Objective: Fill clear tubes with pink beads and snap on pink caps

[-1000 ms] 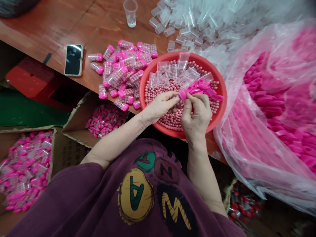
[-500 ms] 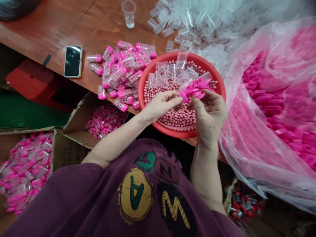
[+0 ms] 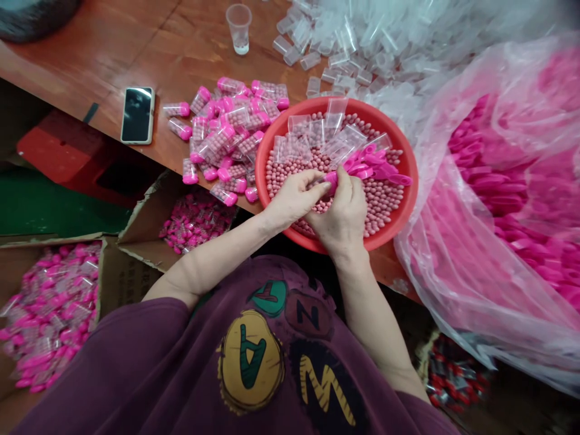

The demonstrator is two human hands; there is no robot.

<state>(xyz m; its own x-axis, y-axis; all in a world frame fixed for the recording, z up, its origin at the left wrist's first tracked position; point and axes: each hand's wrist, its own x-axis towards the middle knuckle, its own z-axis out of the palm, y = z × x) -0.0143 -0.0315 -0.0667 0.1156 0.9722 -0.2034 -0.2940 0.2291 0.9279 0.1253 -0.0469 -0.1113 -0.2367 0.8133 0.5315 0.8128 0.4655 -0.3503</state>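
Note:
A red bowl on the table edge holds small pink balls, several empty clear tubes and loose pink caps. Both hands meet over the bowl. My left hand is closed round a small clear tube filled with balls; most of the tube is hidden by the fingers. My right hand presses against it, its thumb and fingers pinched on a pink cap at the tube's end.
A pile of capped filled tubes lies left of the bowl. A phone and a clear cup are on the wooden table. Empty tubes are heaped behind, a bag of pink caps at right. Boxes of finished tubes stand below left.
My right hand went right to the loose caps half a second ago, then came back to the left hand with a cap. The left hand stayed in place.

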